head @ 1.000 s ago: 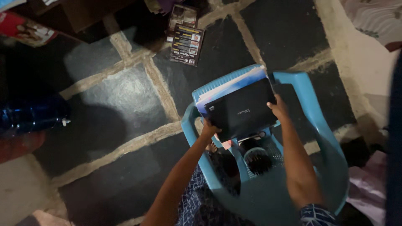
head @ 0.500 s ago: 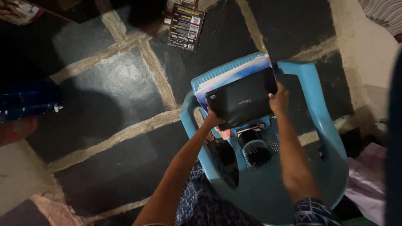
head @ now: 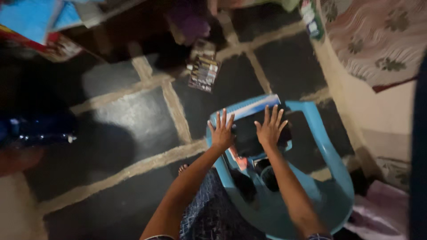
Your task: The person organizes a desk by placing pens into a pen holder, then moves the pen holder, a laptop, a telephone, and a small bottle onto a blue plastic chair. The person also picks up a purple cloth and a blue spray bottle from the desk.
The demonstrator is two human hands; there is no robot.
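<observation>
Two bare hands are spread flat, fingers splayed and released, over a dark flat case that lies on the seat of a light blue plastic chair. The left hand is laid at the case's left edge; the right hand is laid on its top, nothing being gripped by either. A blue-and-white flat item is tucked just behind the case, against the chair's far rim. Nearer on the seat, a round dark object and an orange-edged item are seen, though their kind cannot be told.

The chair is set on a floor of large dark stone slabs joined by pale mortar lines. A small printed packet lies on the floor beyond the chair. A pale wall base and a floral-patterned cloth are seen at the right. The upper left is filled with blurred coloured clutter, and the left edge is lost in shadow. The forearms are cut off by the lower border.
</observation>
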